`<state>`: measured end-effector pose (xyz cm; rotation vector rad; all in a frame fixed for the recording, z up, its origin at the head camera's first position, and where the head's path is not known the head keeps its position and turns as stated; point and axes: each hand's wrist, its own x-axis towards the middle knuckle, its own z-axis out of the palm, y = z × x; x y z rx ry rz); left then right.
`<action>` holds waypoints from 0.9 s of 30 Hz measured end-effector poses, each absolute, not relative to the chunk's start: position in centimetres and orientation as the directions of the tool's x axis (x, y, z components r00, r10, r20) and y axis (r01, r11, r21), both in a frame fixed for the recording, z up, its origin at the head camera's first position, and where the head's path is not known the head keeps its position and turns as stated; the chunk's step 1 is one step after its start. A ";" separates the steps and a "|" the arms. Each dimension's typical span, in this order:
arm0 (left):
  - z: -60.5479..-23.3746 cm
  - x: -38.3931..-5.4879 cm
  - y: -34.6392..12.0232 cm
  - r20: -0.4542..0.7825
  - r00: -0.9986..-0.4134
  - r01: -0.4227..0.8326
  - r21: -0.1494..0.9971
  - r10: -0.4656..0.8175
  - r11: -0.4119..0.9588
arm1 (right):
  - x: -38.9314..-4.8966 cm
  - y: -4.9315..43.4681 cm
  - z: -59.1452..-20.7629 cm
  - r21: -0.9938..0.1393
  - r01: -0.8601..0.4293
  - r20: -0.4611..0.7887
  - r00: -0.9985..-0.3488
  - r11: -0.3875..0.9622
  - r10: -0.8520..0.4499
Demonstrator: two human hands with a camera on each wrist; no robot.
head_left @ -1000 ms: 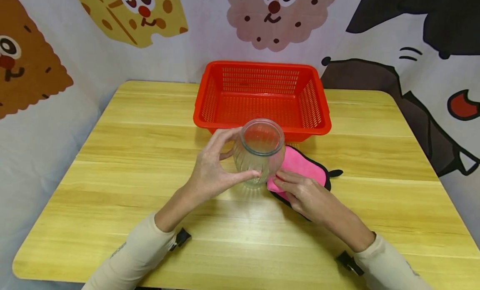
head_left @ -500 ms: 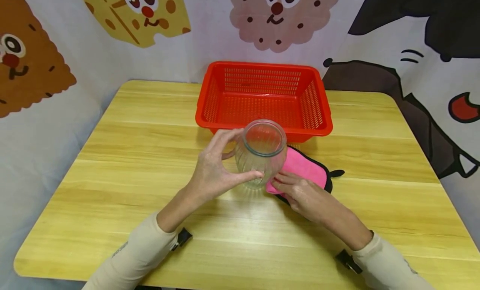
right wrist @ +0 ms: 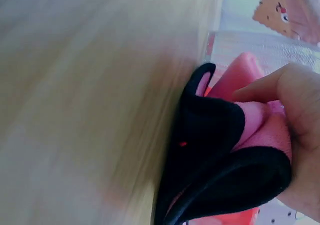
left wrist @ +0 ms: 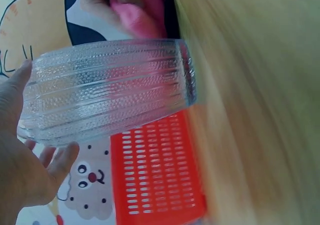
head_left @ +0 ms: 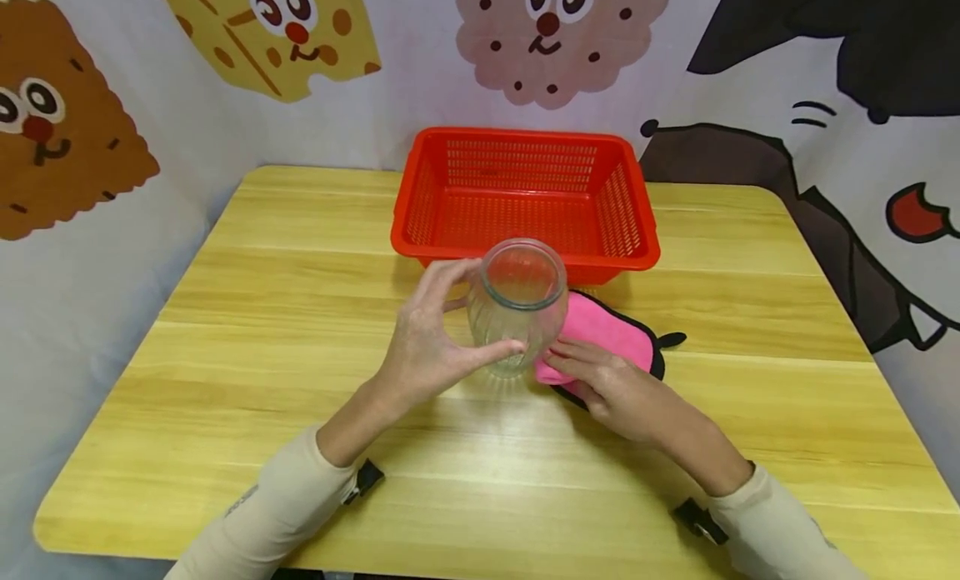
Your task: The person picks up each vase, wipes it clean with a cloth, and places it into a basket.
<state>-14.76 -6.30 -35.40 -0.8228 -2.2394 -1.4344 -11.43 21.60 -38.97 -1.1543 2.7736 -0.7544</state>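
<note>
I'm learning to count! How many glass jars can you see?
1: the ribbed glass jar, held by the left hand, in front of the red plastic basket.

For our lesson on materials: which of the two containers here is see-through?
The glass jar gripped by the left hand: its wall is clear, while the basket behind is red with slotted sides.

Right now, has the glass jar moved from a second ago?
No: in the head view, the glass jar overlaps the red basket at the same place, with no clear shift.
</note>
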 end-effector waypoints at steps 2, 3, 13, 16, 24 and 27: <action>-35.5 -14.7 -6.3 0.545 -0.784 0.619 0.719 0.297 0.316 | -11.2 22.1 -38.6 -0.477 -0.648 0.201 -0.738 0.594 -0.644; -35.6 -14.5 -6.4 0.521 -0.796 0.602 0.733 0.308 0.318 | -11.1 22.4 -38.4 -0.487 -0.645 0.245 -0.748 0.589 -0.617; -35.8 -14.3 -6.8 0.408 -0.810 0.520 0.831 0.420 0.195 | -10.0 21.5 -34.2 -0.523 -0.698 0.692 -0.683 0.489 -0.235; -36.3 -14.3 -6.6 0.447 -0.794 0.545 0.824 0.413 0.156 | -10.3 20.0 -34.0 -0.467 -0.772 0.749 -0.605 0.431 -0.272; -36.6 -14.5 -6.5 0.505 -0.777 0.587 0.798 0.376 0.140 | -10.2 18.4 -35.3 -0.408 -0.783 0.753 -0.579 0.470 -0.311; -36.6 -14.6 -6.6 0.517 -0.775 0.594 0.793 0.364 0.138 | -10.2 18.3 -35.5 -0.390 -0.782 0.756 -0.573 0.486 -0.316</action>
